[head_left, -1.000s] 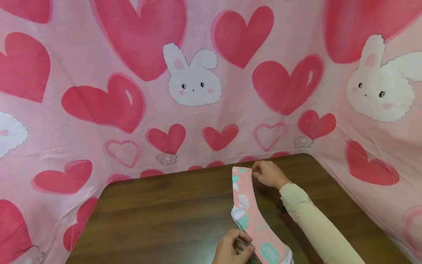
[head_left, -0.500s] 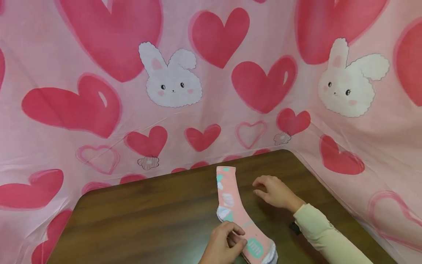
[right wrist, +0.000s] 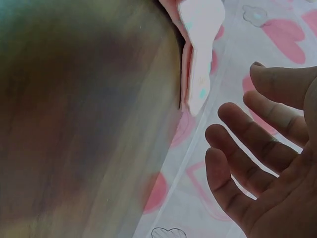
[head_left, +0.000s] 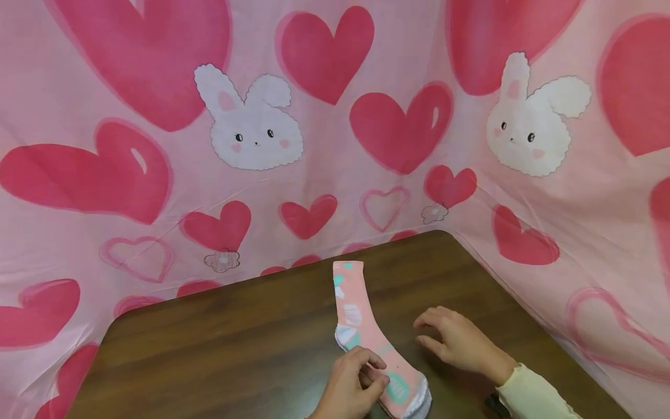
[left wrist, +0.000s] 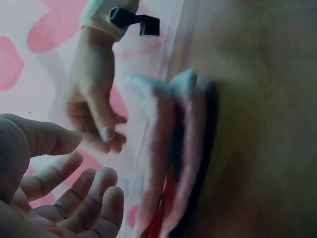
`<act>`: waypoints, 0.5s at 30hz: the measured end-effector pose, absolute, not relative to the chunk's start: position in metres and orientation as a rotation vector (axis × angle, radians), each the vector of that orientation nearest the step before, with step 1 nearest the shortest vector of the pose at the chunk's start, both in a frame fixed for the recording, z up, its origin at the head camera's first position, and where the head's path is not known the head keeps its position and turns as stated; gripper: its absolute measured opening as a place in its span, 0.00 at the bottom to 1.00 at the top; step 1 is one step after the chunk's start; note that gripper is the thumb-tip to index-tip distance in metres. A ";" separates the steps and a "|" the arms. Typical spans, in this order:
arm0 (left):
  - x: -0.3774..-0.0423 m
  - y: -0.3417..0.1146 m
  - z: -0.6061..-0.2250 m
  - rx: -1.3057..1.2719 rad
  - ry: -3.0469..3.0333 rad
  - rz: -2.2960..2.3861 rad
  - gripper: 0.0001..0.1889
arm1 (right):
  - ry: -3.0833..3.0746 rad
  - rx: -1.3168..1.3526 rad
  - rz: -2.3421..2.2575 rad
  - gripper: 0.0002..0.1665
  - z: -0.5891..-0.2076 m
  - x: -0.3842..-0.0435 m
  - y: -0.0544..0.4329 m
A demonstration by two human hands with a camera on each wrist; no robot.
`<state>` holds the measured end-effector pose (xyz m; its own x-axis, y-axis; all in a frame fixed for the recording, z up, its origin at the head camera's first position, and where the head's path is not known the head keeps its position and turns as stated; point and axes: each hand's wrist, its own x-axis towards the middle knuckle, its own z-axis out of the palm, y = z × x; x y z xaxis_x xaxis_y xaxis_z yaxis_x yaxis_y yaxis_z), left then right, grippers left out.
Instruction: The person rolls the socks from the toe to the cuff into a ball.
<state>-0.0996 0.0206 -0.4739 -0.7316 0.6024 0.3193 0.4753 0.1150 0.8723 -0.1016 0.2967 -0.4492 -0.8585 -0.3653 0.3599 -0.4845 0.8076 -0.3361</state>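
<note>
A pair of pink socks (head_left: 366,314) with white and mint-green patches lies flat on the table, one on top of the other, cuffs toward the back. Edge-on in the left wrist view, the two sock layers (left wrist: 158,148) show a dark and red strip between them. My left hand (head_left: 353,381) hovers over the left side of the foot part, fingers loosely bent and holding nothing. To the right of the socks, apart from them, my right hand (head_left: 466,343) hangs above the table with relaxed fingers. Its palm (right wrist: 277,178) is bare in the right wrist view.
The dark brown wooden table (head_left: 220,337) has rounded back corners. A pink cloth (head_left: 324,145) printed with hearts and rabbit faces hangs behind it and along its right side. A small black object (head_left: 494,404) sits at the right wrist by the cream sleeve (head_left: 534,396).
My right hand has left the sock cuff and come back toward me, to the right of the socks. My left hand has lifted off the sock's edge. The head view has turned right.
</note>
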 end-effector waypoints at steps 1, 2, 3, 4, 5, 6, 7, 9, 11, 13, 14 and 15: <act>-0.098 0.023 -0.475 1.116 2.260 1.681 0.06 | -2.712 0.654 0.622 0.12 -0.450 -0.098 0.297; -0.096 0.026 -0.475 1.127 2.255 1.671 0.06 | -2.706 0.656 0.631 0.12 -0.452 -0.095 0.298; -0.094 0.029 -0.476 1.145 2.254 1.657 0.06 | -2.702 0.655 0.640 0.12 -0.453 -0.093 0.298; -0.093 0.033 -0.477 1.166 2.253 1.650 0.06 | -2.696 0.656 0.644 0.12 -0.453 -0.091 0.299; -0.093 0.036 -0.477 1.180 2.249 1.644 0.06 | -2.689 0.659 0.653 0.12 -0.453 -0.088 0.300; -0.092 0.039 -0.477 1.185 2.246 1.642 0.06 | -2.682 0.662 0.661 0.12 -0.454 -0.086 0.301; -0.092 0.041 -0.478 1.187 2.245 1.638 0.06 | -2.679 0.663 0.664 0.12 -0.455 -0.083 0.303; -0.092 0.043 -0.480 1.193 2.247 1.631 0.06 | -2.677 0.660 0.664 0.13 -0.458 -0.076 0.304; -0.091 0.044 -0.482 1.209 2.263 1.611 0.06 | -2.672 0.660 0.655 0.13 -0.462 -0.069 0.306; -0.091 0.046 -0.484 1.233 2.283 1.573 0.05 | -2.668 0.663 0.636 0.13 -0.465 -0.064 0.308; -0.091 0.047 -0.485 1.253 2.291 1.549 0.05 | -2.668 0.671 0.633 0.13 -0.466 -0.062 0.308; -0.091 0.049 -0.486 1.275 2.301 1.520 0.05 | -2.671 0.683 0.636 0.13 -0.466 -0.059 0.308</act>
<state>-0.0911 0.0487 -0.4863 -0.6432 0.6858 0.3405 0.5823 0.1494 0.7991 -0.0586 0.3085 -0.4660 -0.8380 -0.3757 0.3958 -0.5138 0.7877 -0.3400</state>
